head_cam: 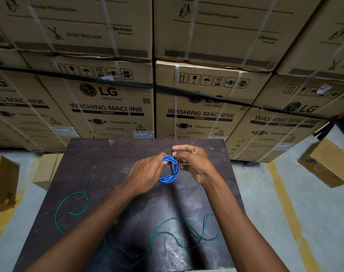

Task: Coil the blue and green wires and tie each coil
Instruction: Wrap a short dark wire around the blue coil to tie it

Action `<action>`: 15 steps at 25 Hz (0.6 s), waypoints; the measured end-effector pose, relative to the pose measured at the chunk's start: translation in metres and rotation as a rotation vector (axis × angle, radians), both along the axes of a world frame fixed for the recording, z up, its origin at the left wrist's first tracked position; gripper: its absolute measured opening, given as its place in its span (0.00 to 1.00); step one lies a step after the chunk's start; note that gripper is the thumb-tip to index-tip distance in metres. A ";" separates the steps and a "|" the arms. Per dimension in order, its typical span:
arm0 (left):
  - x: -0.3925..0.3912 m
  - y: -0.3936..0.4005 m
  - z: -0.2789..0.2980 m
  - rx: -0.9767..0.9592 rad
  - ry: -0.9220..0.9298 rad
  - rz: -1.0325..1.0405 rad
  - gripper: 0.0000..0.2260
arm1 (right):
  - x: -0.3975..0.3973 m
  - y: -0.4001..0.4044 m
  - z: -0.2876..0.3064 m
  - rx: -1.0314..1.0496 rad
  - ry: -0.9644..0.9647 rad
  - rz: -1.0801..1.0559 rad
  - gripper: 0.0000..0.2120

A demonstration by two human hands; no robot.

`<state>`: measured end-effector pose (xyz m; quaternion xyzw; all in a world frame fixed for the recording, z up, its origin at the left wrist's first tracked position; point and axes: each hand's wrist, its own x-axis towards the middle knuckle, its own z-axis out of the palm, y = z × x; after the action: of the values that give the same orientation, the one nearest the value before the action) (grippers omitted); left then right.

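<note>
The blue wire is wound into a small coil and held upright above the dark table, between both hands. My left hand grips the coil's left side. My right hand pinches its upper right side, where a thin black tie crosses the loops. The green wire lies loose and uncoiled on the near part of the table, curling from the left side across under my forearms to the right.
Stacked cardboard washing machine boxes form a wall right behind the table. Small cardboard boxes stand on the floor at the left, beside the table and at the right. Yellow lines mark the grey floor.
</note>
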<state>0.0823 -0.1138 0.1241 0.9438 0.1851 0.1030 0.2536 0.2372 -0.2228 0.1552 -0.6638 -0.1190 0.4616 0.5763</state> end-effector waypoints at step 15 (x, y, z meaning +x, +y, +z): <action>-0.002 -0.003 0.005 -0.005 0.003 -0.017 0.11 | -0.005 -0.002 0.009 0.068 -0.165 0.025 0.09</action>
<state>0.0802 -0.1167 0.1287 0.9449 0.1778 0.0987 0.2567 0.2323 -0.2246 0.1641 -0.6783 -0.1899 0.4081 0.5808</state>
